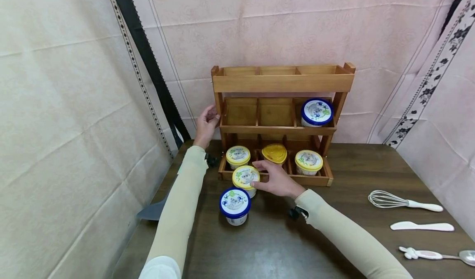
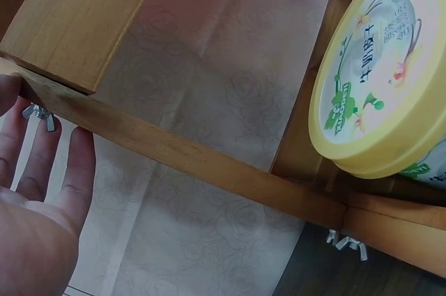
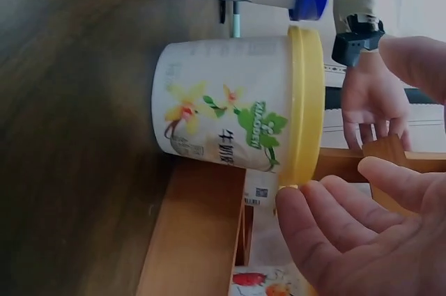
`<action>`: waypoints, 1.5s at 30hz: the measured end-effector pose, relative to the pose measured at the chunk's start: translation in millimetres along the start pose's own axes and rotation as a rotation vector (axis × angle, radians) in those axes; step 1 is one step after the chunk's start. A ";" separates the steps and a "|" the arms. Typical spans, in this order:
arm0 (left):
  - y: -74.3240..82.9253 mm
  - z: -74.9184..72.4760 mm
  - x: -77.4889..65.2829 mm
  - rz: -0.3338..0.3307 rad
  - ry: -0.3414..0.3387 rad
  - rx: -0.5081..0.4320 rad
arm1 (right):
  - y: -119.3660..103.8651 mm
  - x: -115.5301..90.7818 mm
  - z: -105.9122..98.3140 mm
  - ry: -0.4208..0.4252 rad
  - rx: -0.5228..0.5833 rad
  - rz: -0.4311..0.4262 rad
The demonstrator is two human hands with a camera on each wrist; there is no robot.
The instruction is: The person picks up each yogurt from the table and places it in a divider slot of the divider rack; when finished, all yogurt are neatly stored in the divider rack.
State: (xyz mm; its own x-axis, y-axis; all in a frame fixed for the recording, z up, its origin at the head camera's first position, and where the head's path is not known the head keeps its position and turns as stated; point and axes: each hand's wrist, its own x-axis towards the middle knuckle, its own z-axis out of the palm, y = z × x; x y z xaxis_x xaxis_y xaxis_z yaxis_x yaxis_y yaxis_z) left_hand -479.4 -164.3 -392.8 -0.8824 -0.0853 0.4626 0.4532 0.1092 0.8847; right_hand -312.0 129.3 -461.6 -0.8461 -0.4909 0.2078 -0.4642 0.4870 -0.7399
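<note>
We see a dark wooden table [image 1: 267, 246] with a three-tier wooden rack [image 1: 283, 83] standing at its far edge, each tier divided into compartments. In the middle tier, the right compartment holds a blue-lidded tub [image 1: 317, 112], its lid tilted towards us. Along the bottom tier we count three more: a left yellow-lidded tub [image 1: 238, 154], a middle tub with a deeper yellow lid [image 1: 274, 152] and a right yellow-lidded tub [image 1: 309, 161]. On the table, just in front of that tier's left end, stands the vanilla-print tub with a yellow lid [image 1: 245, 178], upright; a second blue-lidded tub [image 1: 235, 202] stands nearer to us. All the lids are on, so we cannot tell what the tubs contain.

Our right hand [image 1: 277, 180] is spread beside the vanilla-print tub, thumb and fingers well parted, fingertips at the lid's edge; we cannot tell how firmly they touch. Our left hand [image 1: 206, 124] is relaxed, its fingertips against the rack's left upright.

To the right lie a whisk [image 1: 406, 203], a spoon [image 1: 430, 254] and a white knife [image 1: 422, 226]. By our left fingers sits a metal wing nut [image 2: 42, 113].
</note>
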 end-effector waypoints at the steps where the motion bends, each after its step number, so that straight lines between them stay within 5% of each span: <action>1: 0.4 0.2 -0.3 -0.002 0.000 0.001 | 0.2 -0.3 1.5 -0.001 -0.008 0.003; 23: 0.1 0.9 -1.2 -0.013 0.015 -0.005 | 14.2 9.5 21.7 0.006 -0.118 0.060; 45: -1.7 0.0 0.2 0.001 0.004 -0.009 | -20.8 1.8 -18.2 0.077 0.010 0.014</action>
State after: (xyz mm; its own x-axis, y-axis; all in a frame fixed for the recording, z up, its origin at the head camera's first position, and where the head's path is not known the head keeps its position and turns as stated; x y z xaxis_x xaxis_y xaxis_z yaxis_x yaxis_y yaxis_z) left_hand -480.3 -164.5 -394.3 -0.8815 -0.0894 0.4636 0.4552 0.1001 0.8847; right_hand -308.7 131.5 -434.2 -0.8704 -0.4267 0.2457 -0.4498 0.4862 -0.7492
